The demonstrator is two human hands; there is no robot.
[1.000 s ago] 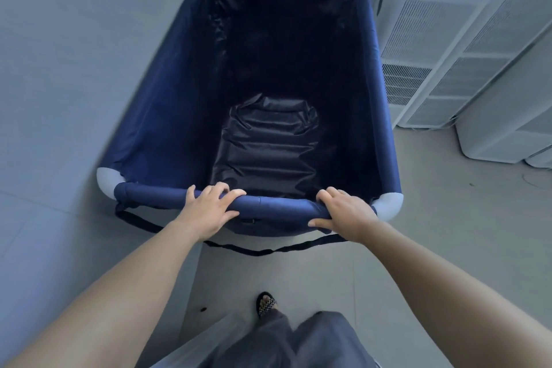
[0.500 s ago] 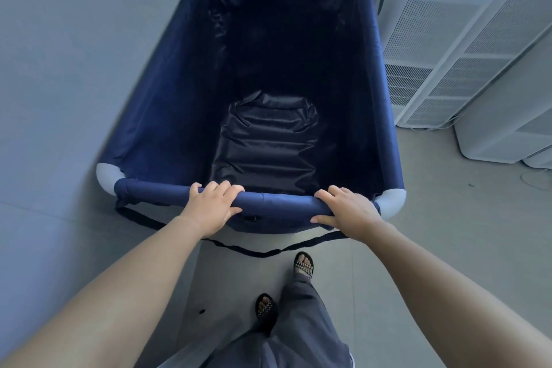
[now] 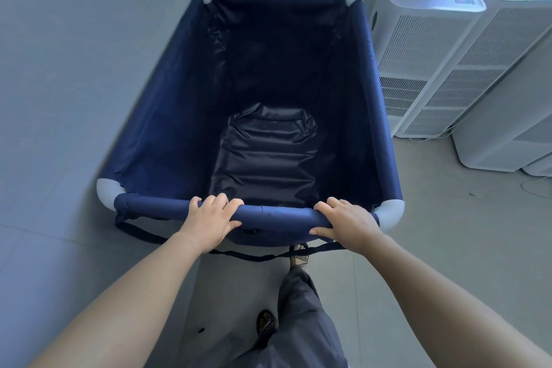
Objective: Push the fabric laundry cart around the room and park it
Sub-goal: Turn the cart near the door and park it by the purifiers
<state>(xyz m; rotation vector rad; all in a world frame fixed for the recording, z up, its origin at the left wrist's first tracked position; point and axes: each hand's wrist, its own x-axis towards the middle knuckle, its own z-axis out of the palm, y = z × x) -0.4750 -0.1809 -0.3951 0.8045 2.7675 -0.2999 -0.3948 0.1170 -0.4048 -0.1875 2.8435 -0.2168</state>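
Note:
The navy fabric laundry cart [image 3: 167, 116] with grey corner caps fills the middle of the head view, its inside holding nothing but a creased dark floor panel. My left hand [image 3: 210, 222] is wrapped over the near padded rail [image 3: 277, 213], left of centre. On the same rail, near the grey right corner, my right hand [image 3: 348, 224] grips with its thumb underneath. A dark strap hangs below the rail.
A grey wall [image 3: 68, 75] runs close along the cart's left side and meets another wall beyond its far end. White tower air units [image 3: 424, 48] stand right of the cart, cables on the floor by them. My sandalled feet [image 3: 265, 323] are on the tiled floor behind the cart.
The cart has rolled forward toward the corner with both hands staying on the rail. My right foot has stepped ahead under the rail.

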